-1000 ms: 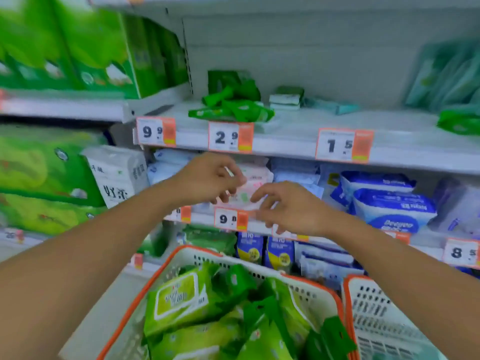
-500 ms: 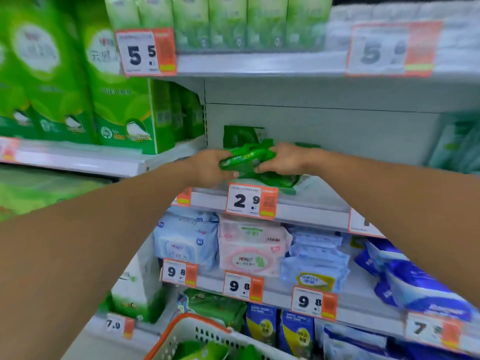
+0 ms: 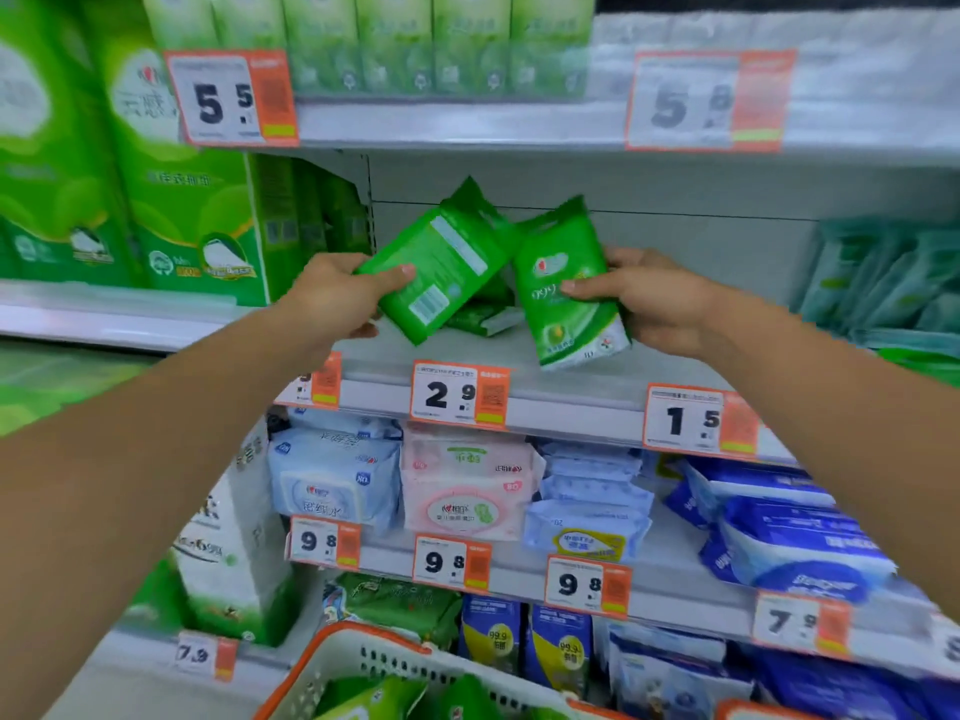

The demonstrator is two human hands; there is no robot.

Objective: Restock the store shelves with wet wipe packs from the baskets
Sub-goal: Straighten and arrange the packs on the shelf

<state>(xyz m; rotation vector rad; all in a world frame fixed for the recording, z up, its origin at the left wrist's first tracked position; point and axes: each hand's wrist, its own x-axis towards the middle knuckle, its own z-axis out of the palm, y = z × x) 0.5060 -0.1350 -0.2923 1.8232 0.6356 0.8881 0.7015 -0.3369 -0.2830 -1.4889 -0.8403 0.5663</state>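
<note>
While the left hand (image 3: 332,298) and right hand (image 3: 660,304) each pinch a green pack (image 3: 441,262) above the shelf (image 3: 571,392), more wait in the basket (image 3: 363,662).

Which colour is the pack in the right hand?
Green, white at its bottom; head view.

Your left hand (image 3: 337,298) and right hand (image 3: 660,304) are bare, both forearms uncovered right to the frame's edge, fingernails short and plain on each thumb.
</note>
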